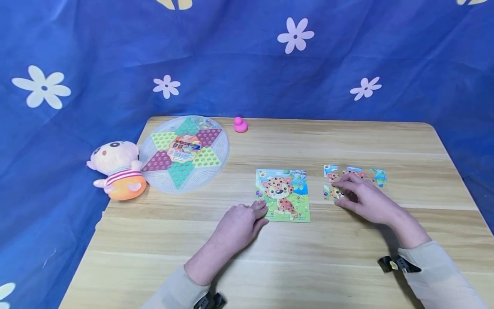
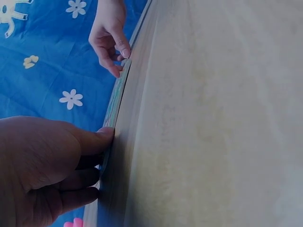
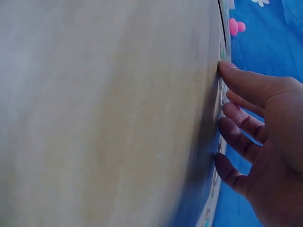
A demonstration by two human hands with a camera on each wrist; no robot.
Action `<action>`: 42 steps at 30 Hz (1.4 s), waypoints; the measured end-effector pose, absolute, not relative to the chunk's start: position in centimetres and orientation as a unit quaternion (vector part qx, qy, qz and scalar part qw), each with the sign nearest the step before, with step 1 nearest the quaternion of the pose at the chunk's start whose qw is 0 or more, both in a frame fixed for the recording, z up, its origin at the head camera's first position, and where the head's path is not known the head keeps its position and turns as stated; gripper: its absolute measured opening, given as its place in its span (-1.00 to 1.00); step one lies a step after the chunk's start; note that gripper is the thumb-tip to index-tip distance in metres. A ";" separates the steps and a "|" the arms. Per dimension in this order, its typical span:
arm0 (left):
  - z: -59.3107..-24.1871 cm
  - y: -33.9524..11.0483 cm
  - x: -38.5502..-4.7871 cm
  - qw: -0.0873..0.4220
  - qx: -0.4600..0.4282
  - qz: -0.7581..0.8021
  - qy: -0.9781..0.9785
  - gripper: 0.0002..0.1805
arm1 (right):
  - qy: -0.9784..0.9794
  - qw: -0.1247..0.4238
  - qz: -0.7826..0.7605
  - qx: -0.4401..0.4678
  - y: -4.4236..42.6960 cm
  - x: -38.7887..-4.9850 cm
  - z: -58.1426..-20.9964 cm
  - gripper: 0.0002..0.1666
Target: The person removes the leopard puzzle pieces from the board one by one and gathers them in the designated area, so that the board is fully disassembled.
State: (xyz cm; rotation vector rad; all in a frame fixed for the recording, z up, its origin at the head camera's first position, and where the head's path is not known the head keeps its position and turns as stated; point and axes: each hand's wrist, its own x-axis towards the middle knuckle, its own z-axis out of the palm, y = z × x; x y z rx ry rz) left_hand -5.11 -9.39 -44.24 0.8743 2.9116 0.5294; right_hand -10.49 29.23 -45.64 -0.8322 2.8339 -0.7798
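Observation:
A square jigsaw puzzle (image 1: 283,208) showing a spotted cub lies flat on the wooden table. At its lower left corner, my left hand (image 1: 240,225) holds it, with the thumb by the bottom edge and fingers on the left side. Loose puzzle pieces (image 1: 379,175) lie in two rows to the right. Over the front row is my right hand (image 1: 360,198), its thumb and index finger on either side of a piece with part of a cub's face (image 1: 338,193). The palm hides some pieces behind it. Both wrist views show the hands low against the tabletop.
A round Chinese checkers board (image 1: 184,153) lies at the back left. Beside it, a plush toy (image 1: 119,171) lies at the table's left edge. A small pink duck (image 1: 240,125) stands near the back edge, before a blue flowered cloth (image 1: 247,64).

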 end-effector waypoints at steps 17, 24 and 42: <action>-43.7 -8.7 -5.0 -0.015 0.324 0.076 0.943 -0.52 | 0.918 0.083 -0.262 -0.287 26.5 -10.6 -42.0 -0.34; -44.1 -7.6 -5.2 -0.024 0.366 0.080 0.927 -0.57 | 0.901 0.093 -0.270 -0.328 23.4 -11.7 -41.3 -0.40; -44.5 -6.4 -4.8 0.008 0.325 0.092 0.941 -0.61 | 0.894 0.126 -0.240 -0.357 16.9 -14.3 -43.5 -0.36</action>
